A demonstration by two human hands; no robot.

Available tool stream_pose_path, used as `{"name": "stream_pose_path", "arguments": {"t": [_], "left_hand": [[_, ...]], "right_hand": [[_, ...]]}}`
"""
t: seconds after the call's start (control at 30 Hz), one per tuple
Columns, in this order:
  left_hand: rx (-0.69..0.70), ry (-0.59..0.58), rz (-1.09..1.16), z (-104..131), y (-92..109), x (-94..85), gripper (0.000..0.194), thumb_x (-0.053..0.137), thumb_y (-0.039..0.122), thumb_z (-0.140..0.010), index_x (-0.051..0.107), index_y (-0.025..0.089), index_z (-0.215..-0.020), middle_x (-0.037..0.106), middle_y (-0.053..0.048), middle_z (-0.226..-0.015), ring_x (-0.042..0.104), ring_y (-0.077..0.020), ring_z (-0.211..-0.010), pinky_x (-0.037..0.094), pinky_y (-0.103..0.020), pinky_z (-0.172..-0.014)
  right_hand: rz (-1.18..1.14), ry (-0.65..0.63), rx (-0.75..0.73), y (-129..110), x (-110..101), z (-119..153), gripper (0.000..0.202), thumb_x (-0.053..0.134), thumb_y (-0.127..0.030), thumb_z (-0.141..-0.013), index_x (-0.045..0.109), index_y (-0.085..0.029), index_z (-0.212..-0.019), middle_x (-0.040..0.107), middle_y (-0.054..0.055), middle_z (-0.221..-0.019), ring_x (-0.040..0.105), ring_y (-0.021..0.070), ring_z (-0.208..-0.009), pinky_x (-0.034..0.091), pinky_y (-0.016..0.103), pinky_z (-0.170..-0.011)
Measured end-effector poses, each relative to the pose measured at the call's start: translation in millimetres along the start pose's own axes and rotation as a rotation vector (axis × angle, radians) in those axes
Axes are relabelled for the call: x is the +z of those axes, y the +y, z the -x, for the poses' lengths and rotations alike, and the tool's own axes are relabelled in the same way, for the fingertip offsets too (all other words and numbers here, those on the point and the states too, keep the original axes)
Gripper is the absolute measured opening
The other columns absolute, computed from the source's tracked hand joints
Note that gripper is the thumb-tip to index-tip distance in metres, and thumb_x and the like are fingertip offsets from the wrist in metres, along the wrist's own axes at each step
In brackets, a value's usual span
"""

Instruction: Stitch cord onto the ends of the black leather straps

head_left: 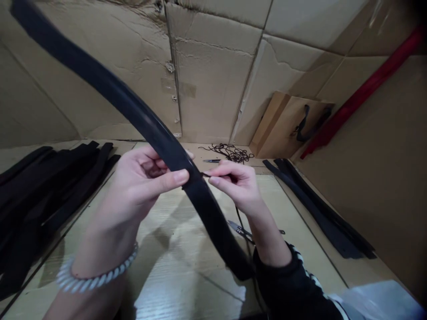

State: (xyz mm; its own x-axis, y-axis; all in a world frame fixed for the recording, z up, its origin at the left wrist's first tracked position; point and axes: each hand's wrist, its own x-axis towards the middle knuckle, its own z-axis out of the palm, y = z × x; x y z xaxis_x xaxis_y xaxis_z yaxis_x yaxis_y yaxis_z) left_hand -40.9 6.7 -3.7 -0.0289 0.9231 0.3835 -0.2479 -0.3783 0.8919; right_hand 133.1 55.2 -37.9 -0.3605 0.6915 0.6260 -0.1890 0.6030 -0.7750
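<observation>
My left hand (147,180) grips a long black strap (113,95) between thumb and fingers, near its middle. The strap arcs from the upper left corner down to my right sleeve. My right hand (235,184) pinches a thin dark thread (240,222) right at the strap's edge, beside my left thumb. The thread hangs down from my right hand toward the table. A white beaded bracelet (96,275) sits on my left wrist.
A pile of black straps (40,186) lies at the left, and a smaller stack (320,211) at the right. A tangle of dark thread (233,153) and a small metal tool (211,161) lie at the back. Snips (242,230) rest on the pale table (173,266). Cardboard walls surround it.
</observation>
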Motion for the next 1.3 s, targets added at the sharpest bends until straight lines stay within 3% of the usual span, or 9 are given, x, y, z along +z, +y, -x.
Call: {"name": "stream_pose_path", "arguments": {"t": [0.13,0.27,0.43,0.6,0.7,0.8,1.03,1.17,1.3], "left_hand": [[-0.028,-0.037,-0.001,-0.2,1.1,-4.4,0.017,0.086,0.019,-0.063,0.078,0.020,-0.078,0.074,-0.002,-0.073,0.068,-0.0132,-0.063,0.058,-0.017,-0.059],[-0.036,-0.060,0.117,-4.7,-3.3,-7.0,0.020,0.086,0.020,-0.063,0.078,0.020,-0.082,0.074,-0.001,-0.075,0.069,-0.0111,-0.065,0.058,-0.014,-0.061],[-0.017,-0.082,0.173,-6.9,-3.5,-9.0,0.023,0.086,0.016,-0.063,0.078,0.015,-0.084,0.073,-0.001,-0.074,0.068,-0.0090,-0.064,0.057,-0.013,-0.063],[0.021,0.114,0.246,-11.3,-18.5,7.7,0.018,0.085,0.014,-0.063,0.076,0.016,-0.078,0.071,0.001,-0.072,0.064,-0.0067,-0.061,0.055,-0.013,-0.062],[0.098,0.269,0.248,-18.6,-33.1,17.3,0.018,0.084,0.015,-0.065,0.073,0.016,-0.079,0.072,0.000,-0.078,0.066,-0.0087,-0.070,0.056,-0.017,-0.071],[0.138,0.364,0.249,-26.4,-45.3,21.3,0.021,0.083,0.017,-0.065,0.070,0.016,-0.081,0.071,-0.001,-0.083,0.066,-0.0087,-0.074,0.054,-0.018,-0.074],[0.170,0.467,0.121,-35.3,-62.1,18.6,0.025,0.084,0.020,-0.064,0.065,0.014,-0.079,0.067,0.001,-0.073,0.061,-0.0080,-0.066,0.049,-0.018,-0.065],[0.213,0.533,-0.065,-38.1,-70.9,13.7,0.023,0.083,0.022,-0.065,0.065,0.015,-0.077,0.067,0.001,-0.070,0.061,-0.0094,-0.063,0.050,-0.020,-0.062],[0.165,0.495,-0.308,-40.0,-72.8,1.3,0.024,0.082,0.027,-0.066,0.068,0.015,-0.080,0.072,-0.003,-0.076,0.067,-0.0146,-0.068,0.052,-0.024,-0.064]], "right_hand": [[0.256,-0.034,-0.193,-8.1,-1.4,-0.6,0.007,0.068,-0.017,-0.086,0.074,-0.019,-0.085,0.058,-0.004,-0.063,0.048,0.0076,-0.057,0.039,0.022,-0.053],[0.487,0.058,-0.364,-8.2,2.4,1.6,0.012,0.063,-0.018,-0.091,0.074,-0.017,-0.091,0.065,0.000,-0.071,0.050,0.0093,-0.059,0.040,0.023,-0.054],[0.695,0.135,-0.487,-6.8,6.0,5.3,0.015,0.060,-0.017,-0.093,0.075,-0.013,-0.093,0.054,0.000,-0.063,0.044,0.0092,-0.055,0.035,0.024,-0.050],[0.444,0.192,-0.295,8.7,23.7,6.4,0.021,0.057,-0.021,-0.093,0.070,-0.016,-0.078,0.050,-0.001,-0.060,0.046,0.0100,-0.054,0.039,0.024,-0.049],[0.142,0.313,-0.008,24.7,38.9,2.4,0.012,0.068,-0.030,-0.085,0.072,-0.018,-0.083,0.068,0.003,-0.075,0.064,0.0152,-0.070,0.054,0.028,-0.066],[-0.170,0.374,0.201,36.1,52.6,-4.6,0.023,0.071,-0.038,-0.077,0.073,-0.020,-0.092,0.074,0.005,-0.093,0.069,0.0197,-0.089,0.057,0.035,-0.082],[-0.406,0.422,0.373,44.4,69.0,-11.4,0.022,0.071,-0.037,-0.073,0.068,-0.017,-0.081,0.069,0.003,-0.078,0.064,0.0141,-0.073,0.054,0.030,-0.072],[-0.090,0.417,0.261,46.9,64.2,-8.1,0.019,0.062,-0.034,-0.084,0.068,-0.016,-0.083,0.071,0.005,-0.083,0.064,0.0153,-0.075,0.052,0.029,-0.072],[0.600,0.204,0.106,36.5,43.9,-9.8,0.019,0.054,-0.025,-0.092,0.069,-0.016,-0.084,0.070,0.005,-0.079,0.061,0.0153,-0.070,0.043,0.027,-0.066]]}}
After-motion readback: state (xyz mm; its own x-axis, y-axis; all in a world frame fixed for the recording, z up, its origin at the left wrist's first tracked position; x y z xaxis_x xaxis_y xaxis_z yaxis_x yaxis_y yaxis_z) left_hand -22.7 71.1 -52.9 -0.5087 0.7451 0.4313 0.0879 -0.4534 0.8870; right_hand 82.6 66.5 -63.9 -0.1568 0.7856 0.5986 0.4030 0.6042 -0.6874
